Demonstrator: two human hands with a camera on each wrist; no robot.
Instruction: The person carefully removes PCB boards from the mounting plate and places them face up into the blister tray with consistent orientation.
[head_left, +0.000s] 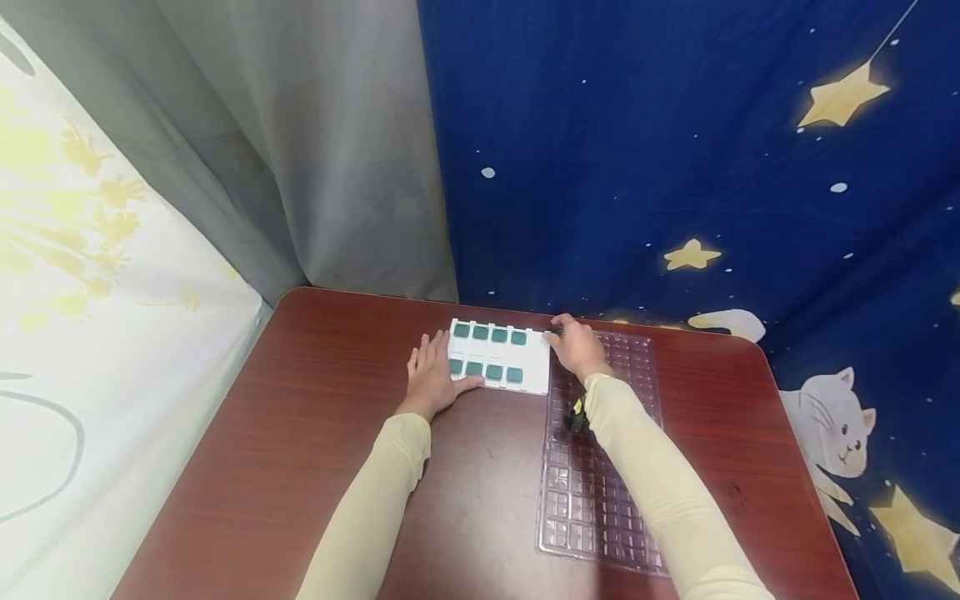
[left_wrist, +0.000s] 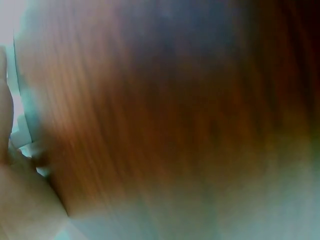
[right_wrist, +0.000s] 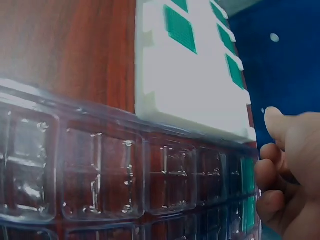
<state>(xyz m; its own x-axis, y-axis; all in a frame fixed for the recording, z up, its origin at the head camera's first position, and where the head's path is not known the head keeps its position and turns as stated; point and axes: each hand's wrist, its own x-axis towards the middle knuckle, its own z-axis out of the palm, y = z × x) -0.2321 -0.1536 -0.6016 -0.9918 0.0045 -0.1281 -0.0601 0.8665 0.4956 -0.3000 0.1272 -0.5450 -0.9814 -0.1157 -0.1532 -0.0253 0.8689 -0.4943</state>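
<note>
Touching the white slotted board (head_left: 534, 360) at left, the left hand (head_left: 433, 379) spreads wide; right hand (head_left: 579, 346), grip unclear, nears the board's far-right corner.

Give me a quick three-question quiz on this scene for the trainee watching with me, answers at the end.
1. Count: how many green squares are visible on the white board in the head view?
2. True or false: the left hand rests at the white board's right end, as the person sees it.
3. Choose: in the head view, the right sleeve passes over which of these?
A) the gray curtain
B) the clear tray
C) the white board

Key:
1. Eight, in two rows of four.
2. False; it is at the left end.
3. B
</note>
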